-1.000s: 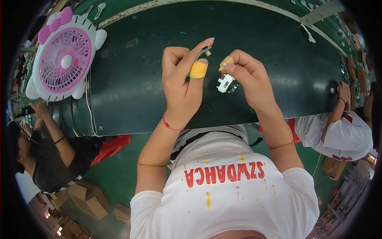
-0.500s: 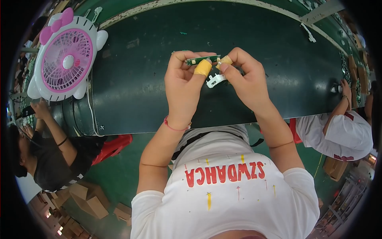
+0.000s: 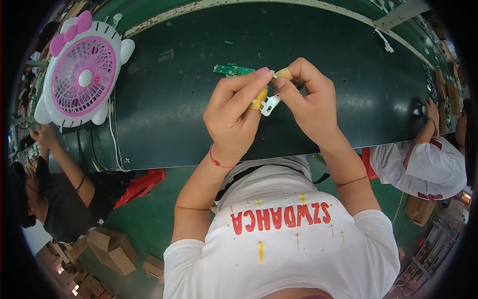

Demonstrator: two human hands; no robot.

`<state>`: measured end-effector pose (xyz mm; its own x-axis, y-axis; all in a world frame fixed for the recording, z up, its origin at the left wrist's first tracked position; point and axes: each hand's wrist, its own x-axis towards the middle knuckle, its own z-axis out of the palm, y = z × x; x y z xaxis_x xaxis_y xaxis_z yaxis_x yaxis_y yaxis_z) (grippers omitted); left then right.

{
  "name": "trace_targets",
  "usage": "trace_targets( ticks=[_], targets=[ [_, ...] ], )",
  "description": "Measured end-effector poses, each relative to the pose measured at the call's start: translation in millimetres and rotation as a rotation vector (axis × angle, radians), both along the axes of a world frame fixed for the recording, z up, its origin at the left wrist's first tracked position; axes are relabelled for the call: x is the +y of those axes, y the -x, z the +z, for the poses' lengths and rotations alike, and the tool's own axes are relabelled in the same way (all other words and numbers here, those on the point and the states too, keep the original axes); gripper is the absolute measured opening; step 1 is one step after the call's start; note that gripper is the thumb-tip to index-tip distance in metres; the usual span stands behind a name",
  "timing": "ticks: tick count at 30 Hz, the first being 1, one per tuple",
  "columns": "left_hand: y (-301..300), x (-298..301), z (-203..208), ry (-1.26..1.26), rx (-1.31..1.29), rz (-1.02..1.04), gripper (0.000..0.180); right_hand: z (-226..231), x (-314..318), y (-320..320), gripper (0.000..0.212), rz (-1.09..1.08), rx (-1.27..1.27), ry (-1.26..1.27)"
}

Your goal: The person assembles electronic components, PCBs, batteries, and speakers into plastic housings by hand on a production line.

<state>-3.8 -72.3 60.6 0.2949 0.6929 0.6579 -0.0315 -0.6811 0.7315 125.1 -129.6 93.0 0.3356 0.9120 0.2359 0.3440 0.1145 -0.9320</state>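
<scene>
My left hand (image 3: 231, 112) and my right hand (image 3: 313, 102) meet over the dark work surface (image 3: 179, 114), both closed. Their fingertips come together at a small pale piece (image 3: 274, 75), too small to name. Yellow tape wraps the left thumb and a right finger. Below the right thumb, a white plastic bracket (image 3: 270, 105) with a hole sticks out, held at the right hand and close to the taped left thumb. Just beyond the left fingers lies a narrow green circuit board (image 3: 234, 69), its right end near the left fingertips. What the left hand's curled fingers hold is hidden.
A pink-and-white fan (image 3: 84, 77) stands at the left, its white cable (image 3: 115, 139) hanging nearby. A white plastic piece (image 3: 384, 42) lies at the far right. One person (image 3: 64, 199) sits left, another (image 3: 423, 164) right. Cardboard boxes (image 3: 112, 249) stand on the floor.
The green board held in my left fingers is no longer seen between them; a board shows on the surface beyond. My left fingertips have moved right to meet the right ones.
</scene>
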Motion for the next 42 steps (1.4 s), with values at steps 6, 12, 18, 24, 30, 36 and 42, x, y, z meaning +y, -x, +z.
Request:
trace_targets(
  ticks=[6, 12, 18, 24, 30, 36, 42],
  targets=[
    [10.1, -5.7, 15.8, -0.147, 0.155, 0.025, 0.040, -0.8, -4.7, 0.7, 0.005, -0.004, -0.176, -0.125],
    [9.4, -13.5, 12.5, -0.197, 0.175, -0.019, 0.037, -6.1, -11.8, 1.1, 0.007, 0.004, -0.121, -0.256],
    [3.4, -8.1, 13.6, 0.006, 0.170, -0.045, 0.038, -2.0, -14.5, -4.3, 0.008, 0.023, 0.033, -0.116],
    [-9.1, 4.7, 9.2, -0.147, 0.239, 0.062, 0.026, -7.1, -16.4, -17.3, 0.011, -0.018, -0.141, -0.147],
    [-17.4, -9.1, 0.5, 0.136, 0.275, -0.070, 0.021, -7.6, -35.3, -24.5, 0.014, 0.086, 0.102, -0.183],
    [-30.4, -21.1, -10.8, 0.260, 0.266, -0.201, 0.020, -15.3, -37.2, -37.9, 0.015, 0.116, 0.063, -0.276],
    [-35.3, -22.2, -7.4, 0.814, 0.533, -0.432, 0.026, -14.6, -36.0, -69.6, 0.017, 0.018, -0.365, -0.499]
  ],
)
